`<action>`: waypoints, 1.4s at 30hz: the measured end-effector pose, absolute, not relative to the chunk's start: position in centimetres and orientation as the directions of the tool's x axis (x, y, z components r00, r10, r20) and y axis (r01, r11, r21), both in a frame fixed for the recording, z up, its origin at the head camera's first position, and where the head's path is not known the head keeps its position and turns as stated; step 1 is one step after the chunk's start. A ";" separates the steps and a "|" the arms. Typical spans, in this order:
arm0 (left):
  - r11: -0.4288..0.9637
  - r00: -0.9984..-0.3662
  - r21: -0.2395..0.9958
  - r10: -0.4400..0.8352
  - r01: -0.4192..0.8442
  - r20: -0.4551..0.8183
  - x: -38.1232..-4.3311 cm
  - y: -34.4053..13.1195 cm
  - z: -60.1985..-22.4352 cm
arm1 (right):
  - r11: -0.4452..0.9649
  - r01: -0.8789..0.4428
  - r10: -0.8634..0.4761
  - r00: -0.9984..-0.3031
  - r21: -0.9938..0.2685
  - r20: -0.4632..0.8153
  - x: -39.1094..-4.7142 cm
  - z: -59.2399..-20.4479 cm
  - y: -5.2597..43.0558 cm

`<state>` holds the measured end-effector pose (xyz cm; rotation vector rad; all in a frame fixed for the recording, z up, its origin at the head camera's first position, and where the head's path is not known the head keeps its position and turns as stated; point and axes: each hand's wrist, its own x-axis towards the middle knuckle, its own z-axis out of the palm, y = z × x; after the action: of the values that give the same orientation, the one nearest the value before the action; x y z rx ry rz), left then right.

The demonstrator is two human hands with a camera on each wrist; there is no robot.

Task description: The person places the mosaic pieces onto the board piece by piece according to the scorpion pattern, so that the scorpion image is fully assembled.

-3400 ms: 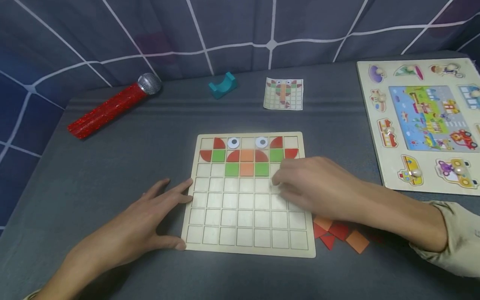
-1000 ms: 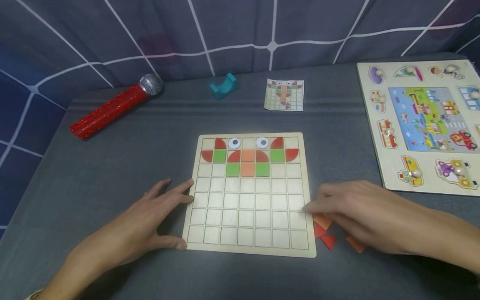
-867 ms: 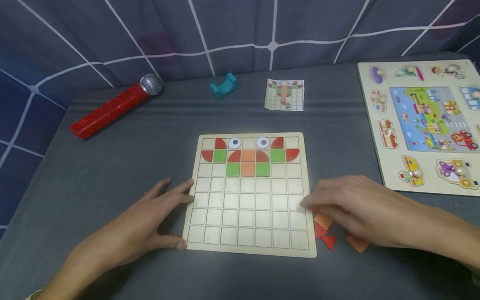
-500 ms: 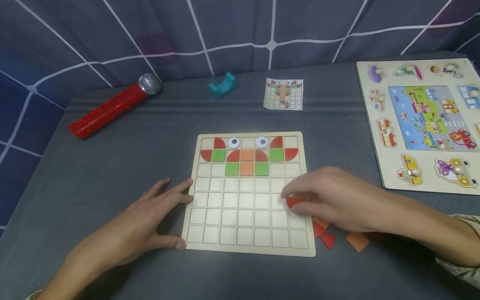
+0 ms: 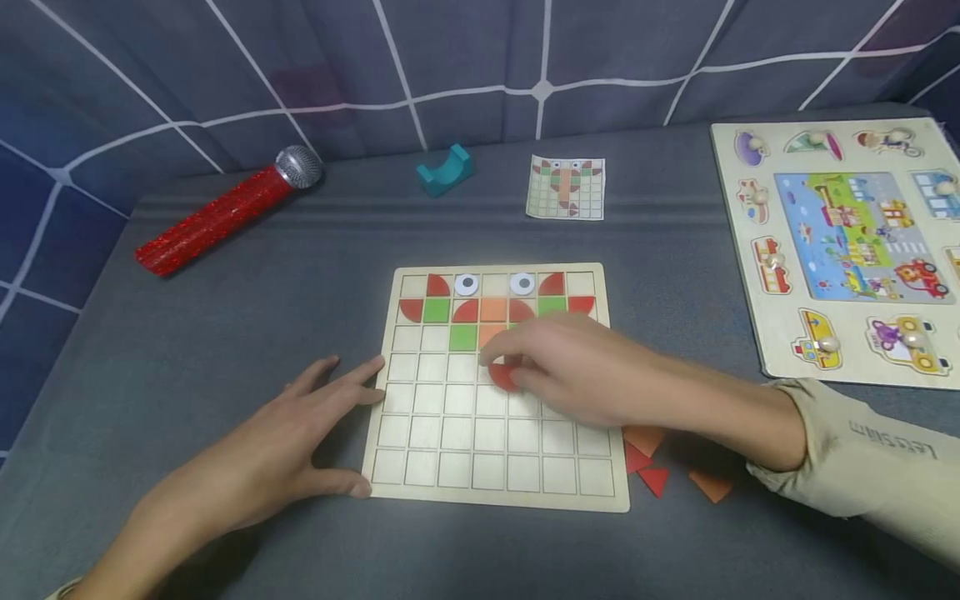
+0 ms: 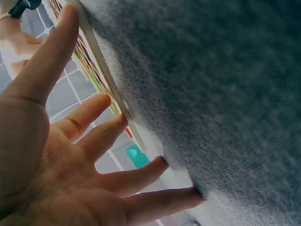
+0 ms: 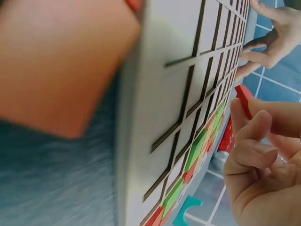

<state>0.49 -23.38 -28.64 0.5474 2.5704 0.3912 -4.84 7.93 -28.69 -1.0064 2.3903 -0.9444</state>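
My right hand (image 5: 581, 367) pinches a red quarter-circle tile (image 5: 502, 377) between thumb and fingers, over the middle of the wooden grid board (image 5: 457, 433). The same red tile (image 7: 243, 98) shows between the fingertips in the right wrist view. Red, green and orange tiles and two eye discs (image 5: 467, 285) fill cells in the board's upper rows; a green tile there is mostly hidden by my right hand. With fingers spread, my left hand (image 5: 292, 446) touches the board's left edge with thumb and fingertips. In the left wrist view, two fingertips of the left hand (image 6: 70, 160) rest on the cloth.
Loose red and orange tiles (image 5: 653, 481) lie right of the board. A pattern card (image 5: 566, 188) and a teal arch block (image 5: 446, 171) are behind it. A red microphone (image 5: 217, 218) lies back left, a knobbed picture puzzle (image 5: 761, 333) at the right.
My right hand went from the board to the loose tiles, picked up a red quarter-circle tile, and carried it left over the board's middle. The left hand stayed at the edge.
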 end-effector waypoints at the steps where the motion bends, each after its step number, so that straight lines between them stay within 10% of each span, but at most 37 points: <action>1: 0.879 -0.805 0.364 0.444 0.307 -0.393 0.5 -23.4 -28.6 | 0.516 -0.485 -0.740 -0.668 -0.706 -0.081 -5.0 -28.6 7.5; 42: 0.889 -0.804 0.361 0.425 0.283 -0.416 0.2 -23.2 -28.8 | 0.601 -0.621 -0.747 -0.661 -0.503 -0.076 -6.4 -29.1 3.1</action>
<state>0.20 -23.20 -28.77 0.5125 2.5573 0.3872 -6.41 3.12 -29.11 -1.1175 2.5516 -0.6445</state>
